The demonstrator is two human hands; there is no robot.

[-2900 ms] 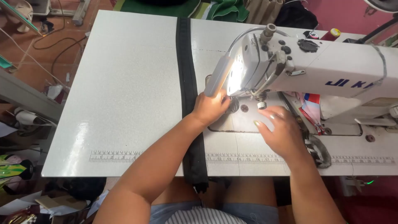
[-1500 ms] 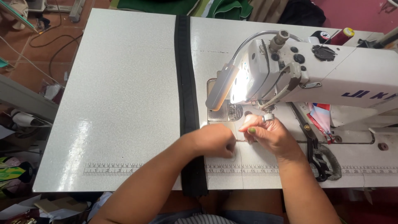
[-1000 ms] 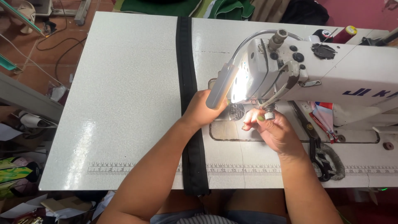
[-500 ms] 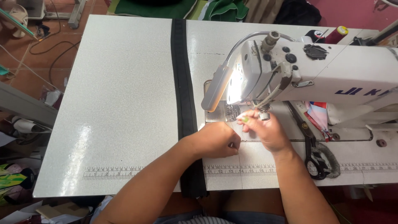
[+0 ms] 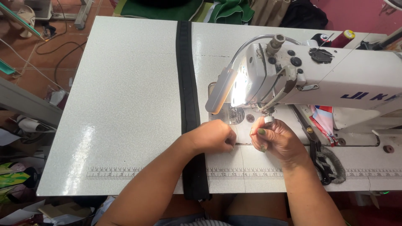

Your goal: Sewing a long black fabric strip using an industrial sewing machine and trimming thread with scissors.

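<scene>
Keep the left hand [image 5: 213, 136], fisted on thread, steady while the right hand [image 5: 274, 140] pinches the bobbin [image 5: 268, 120] upright.

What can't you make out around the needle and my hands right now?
- Needle: head view, hidden behind the lit lamp and machine head.
- What the left hand pinches: covered by its curled fingers.
- Small knurled piece at the right hand: too small to identify.
</scene>
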